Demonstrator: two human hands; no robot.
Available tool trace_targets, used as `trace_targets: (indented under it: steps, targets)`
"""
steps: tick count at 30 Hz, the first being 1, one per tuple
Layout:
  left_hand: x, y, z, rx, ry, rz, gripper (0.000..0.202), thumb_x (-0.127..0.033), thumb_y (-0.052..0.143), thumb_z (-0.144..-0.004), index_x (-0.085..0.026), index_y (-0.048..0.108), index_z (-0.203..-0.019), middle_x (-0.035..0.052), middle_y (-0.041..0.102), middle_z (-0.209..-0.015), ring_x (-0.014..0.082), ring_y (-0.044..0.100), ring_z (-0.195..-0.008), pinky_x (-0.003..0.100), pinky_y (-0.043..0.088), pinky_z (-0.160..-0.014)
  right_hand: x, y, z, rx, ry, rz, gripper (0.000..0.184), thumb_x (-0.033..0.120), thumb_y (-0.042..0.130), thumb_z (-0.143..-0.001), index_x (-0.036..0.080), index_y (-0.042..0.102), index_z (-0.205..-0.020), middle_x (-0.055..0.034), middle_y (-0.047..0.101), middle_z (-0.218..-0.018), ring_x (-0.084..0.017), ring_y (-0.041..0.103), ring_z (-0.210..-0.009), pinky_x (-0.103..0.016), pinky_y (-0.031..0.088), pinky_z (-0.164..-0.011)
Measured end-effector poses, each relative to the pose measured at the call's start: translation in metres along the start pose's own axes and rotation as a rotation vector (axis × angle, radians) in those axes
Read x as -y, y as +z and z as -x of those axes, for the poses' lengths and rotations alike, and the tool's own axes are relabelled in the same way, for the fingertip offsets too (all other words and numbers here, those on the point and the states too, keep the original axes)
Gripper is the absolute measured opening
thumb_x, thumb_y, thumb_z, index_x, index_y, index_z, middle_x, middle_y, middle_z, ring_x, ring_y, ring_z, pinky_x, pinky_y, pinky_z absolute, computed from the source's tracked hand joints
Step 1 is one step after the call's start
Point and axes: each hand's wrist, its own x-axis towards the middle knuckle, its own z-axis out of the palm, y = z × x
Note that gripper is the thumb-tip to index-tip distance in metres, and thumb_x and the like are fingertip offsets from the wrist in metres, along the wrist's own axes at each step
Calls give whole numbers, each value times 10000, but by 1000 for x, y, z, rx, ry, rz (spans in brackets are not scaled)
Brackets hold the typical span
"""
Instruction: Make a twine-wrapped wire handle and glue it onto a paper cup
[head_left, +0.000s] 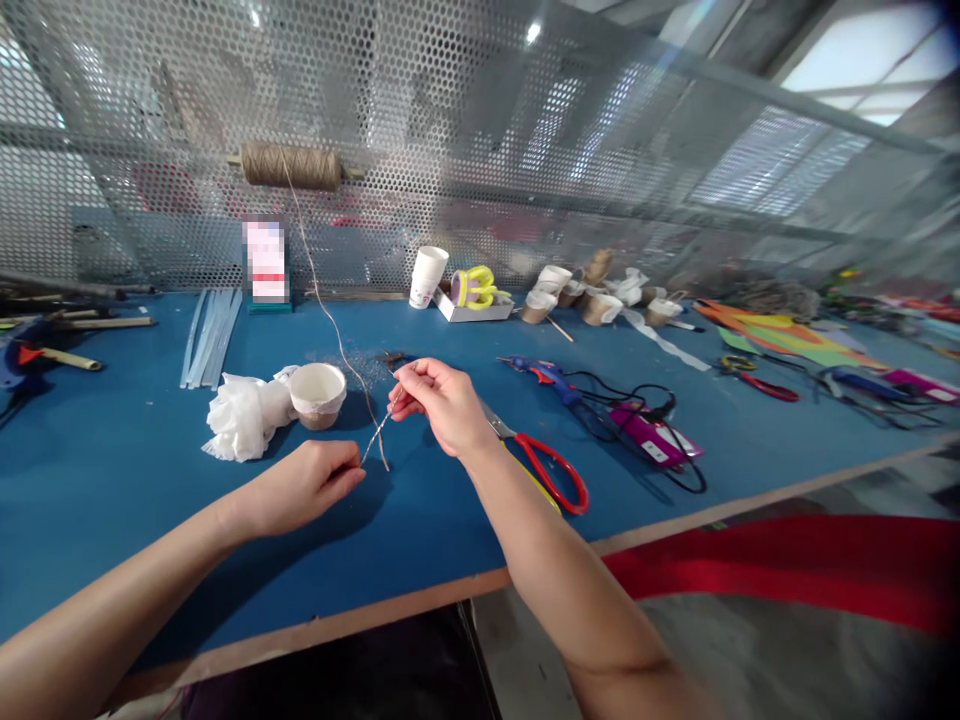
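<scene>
A thin, silvery-white twisted strand [379,430] stretches at a slant between my two hands above the blue table. My left hand [319,485] is closed, pinching its lower end. At the upper end, the thumb and fingers of my right hand [442,405] pinch it. Behind the strand hangs a length of brown twine [330,318], its loose end near the table between my hands. Just beyond my left hand stands a white paper cup [318,393] with a brown lower part. Crumpled white material [244,418] lies against its left side.
A twine spool [291,167] hangs on the perforated metal panel. Red-and-yellow-handled scissors [551,470] lie right of my right forearm. Farther right are a blue glue gun [551,380] and a purple box [652,435] with black cable. Translucent sticks [212,338] lie at left.
</scene>
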Motion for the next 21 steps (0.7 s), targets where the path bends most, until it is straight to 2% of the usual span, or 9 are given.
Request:
trace_targets:
  steps: [6,12,17,21]
  targets:
    - [2,0,-1,-10,19,-35,216,-241,411,-799,-171,433,-596,-31,416,-566,99,315,-529,237,266,-510,1,-1,0,52,43,-55,200,344,607,-746,145,590,-745,-5,621,-605,-94,596,-505,-217,520,-474]
    - [-1,-3,1,130,24,68,258,-297,366,-834,-176,382,-607,-48,328,-575,96,277,-553,228,261,-507,-1,-1,-1,45,37,-101,192,329,627,-725,139,609,-741,1,606,-595,-85,584,-507,-196,507,-460]
    - [-4,0,1,76,-13,54,251,-278,394,-814,-173,382,-586,-53,322,-553,93,265,-538,232,243,-496,-4,0,-2,63,107,-126,220,353,637,-713,138,604,-744,2,605,-591,-86,581,-508,-199,504,-454]
    - [-3,1,0,154,-30,216,264,-331,408,-824,-161,457,-628,-30,446,-589,96,371,-561,225,303,-522,-3,1,-2,57,90,-152,222,357,645,-707,142,608,-743,10,599,-578,-84,572,-495,-200,495,-447]
